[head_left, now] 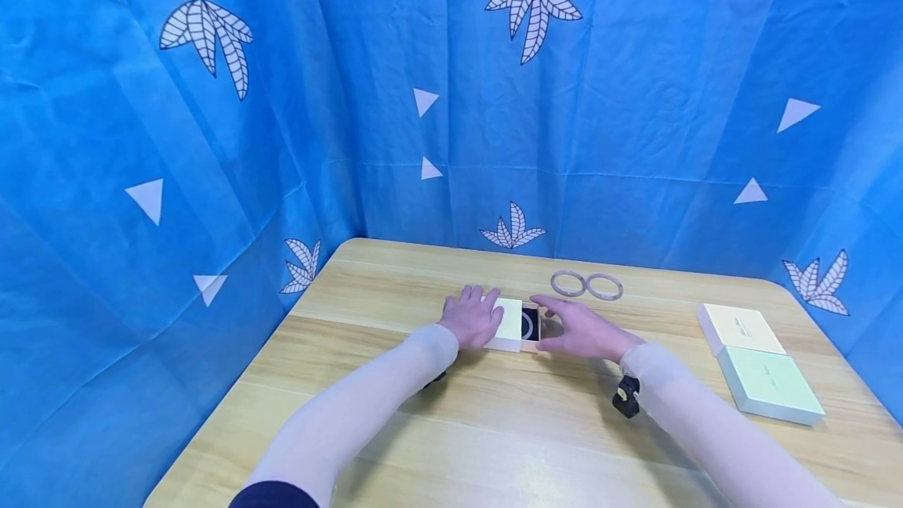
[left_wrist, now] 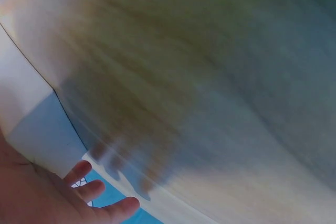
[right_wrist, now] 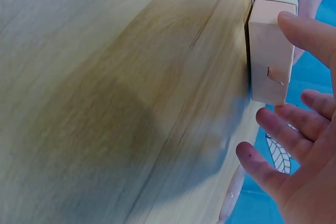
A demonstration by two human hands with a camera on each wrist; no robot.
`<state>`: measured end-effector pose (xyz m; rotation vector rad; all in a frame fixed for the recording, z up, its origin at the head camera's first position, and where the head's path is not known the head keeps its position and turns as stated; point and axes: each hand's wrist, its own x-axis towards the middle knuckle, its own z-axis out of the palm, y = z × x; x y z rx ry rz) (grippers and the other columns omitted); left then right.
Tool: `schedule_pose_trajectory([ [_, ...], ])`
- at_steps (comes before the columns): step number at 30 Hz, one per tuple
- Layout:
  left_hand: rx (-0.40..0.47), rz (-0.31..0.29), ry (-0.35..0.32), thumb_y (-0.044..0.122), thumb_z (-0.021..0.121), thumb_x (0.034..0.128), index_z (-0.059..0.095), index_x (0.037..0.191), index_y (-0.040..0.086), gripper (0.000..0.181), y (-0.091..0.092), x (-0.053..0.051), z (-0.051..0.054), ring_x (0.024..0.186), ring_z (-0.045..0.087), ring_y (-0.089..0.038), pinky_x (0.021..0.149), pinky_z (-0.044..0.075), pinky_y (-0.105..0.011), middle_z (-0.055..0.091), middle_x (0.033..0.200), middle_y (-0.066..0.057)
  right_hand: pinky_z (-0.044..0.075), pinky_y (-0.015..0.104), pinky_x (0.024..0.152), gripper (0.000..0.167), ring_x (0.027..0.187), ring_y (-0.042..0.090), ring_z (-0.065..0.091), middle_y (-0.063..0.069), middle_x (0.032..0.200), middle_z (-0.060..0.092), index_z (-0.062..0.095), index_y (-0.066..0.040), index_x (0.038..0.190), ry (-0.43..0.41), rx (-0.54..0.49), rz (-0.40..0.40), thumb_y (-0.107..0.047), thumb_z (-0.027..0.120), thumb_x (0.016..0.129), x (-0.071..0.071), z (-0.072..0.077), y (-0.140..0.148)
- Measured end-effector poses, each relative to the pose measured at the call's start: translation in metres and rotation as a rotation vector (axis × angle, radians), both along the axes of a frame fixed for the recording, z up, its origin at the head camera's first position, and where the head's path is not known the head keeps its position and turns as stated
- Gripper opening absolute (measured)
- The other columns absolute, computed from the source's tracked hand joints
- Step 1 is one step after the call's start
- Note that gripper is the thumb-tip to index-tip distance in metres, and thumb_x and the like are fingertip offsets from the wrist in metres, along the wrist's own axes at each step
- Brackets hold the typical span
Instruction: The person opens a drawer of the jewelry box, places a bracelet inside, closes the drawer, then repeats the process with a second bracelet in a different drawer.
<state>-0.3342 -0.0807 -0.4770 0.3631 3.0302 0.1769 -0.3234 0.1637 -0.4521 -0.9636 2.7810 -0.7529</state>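
A pale box sleeve lies on the table, with its inner drawer partly out on the right; a ring-shaped item on black lining shows inside. My left hand rests on the sleeve's left part, fingers extended. At the drawer's end, my right hand has its thumb and fingers spread around the two corners. In the right wrist view the thumb of my right hand touches one edge of the drawer's end face, and a fingertip is at the opposite edge.
Two pale rings lie side by side behind my right hand. At the right of the table are a cream box and a light green box, touching. A blue curtain hangs behind the table.
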Motion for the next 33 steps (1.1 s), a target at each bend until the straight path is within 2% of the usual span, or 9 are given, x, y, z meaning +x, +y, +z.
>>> schedule_pose_trajectory([
  [13, -0.019, 0.01, -0.025, 0.055, 0.011, 0.1052, 0.018, 0.162, 0.031, 0.062, 0.0015, -0.0018, -0.0011, 0.154, 0.02, -0.032, 0.118, 0.024, -0.062, 0.026, 0.166, -0.007, 0.049, 0.052, 0.105, 0.091, 0.125, 0.031, 0.06, 0.012, 0.144, 0.058, 0.037, -0.014, 0.157, -0.005, 0.002, -0.013, -0.043, 0.081, 0.083, -0.0002, -0.0005, -0.0033],
  [25, 0.006, -0.006, 0.02, 0.054, 0.013, 0.1053, 0.024, 0.161, 0.028, 0.062, 0.0006, 0.0019, 0.0005, 0.15, 0.028, -0.032, 0.114, 0.031, -0.062, 0.035, 0.16, -0.009, 0.051, 0.051, 0.102, 0.089, 0.124, 0.031, 0.06, 0.011, 0.144, 0.058, 0.039, -0.013, 0.155, 0.009, -0.016, 0.002, -0.041, 0.082, 0.082, -0.0004, -0.0007, -0.0067],
  [33, 0.003, -0.01, 0.014, 0.054, 0.012, 0.1054, 0.024, 0.161, 0.028, 0.062, 0.0004, 0.001, 0.0018, 0.151, 0.027, -0.032, 0.114, 0.031, -0.063, 0.033, 0.161, -0.01, 0.05, 0.052, 0.102, 0.089, 0.124, 0.031, 0.06, 0.012, 0.143, 0.059, 0.039, -0.014, 0.155, 0.002, -0.009, 0.002, -0.04, 0.082, 0.082, -0.0014, -0.0003, -0.0086],
])
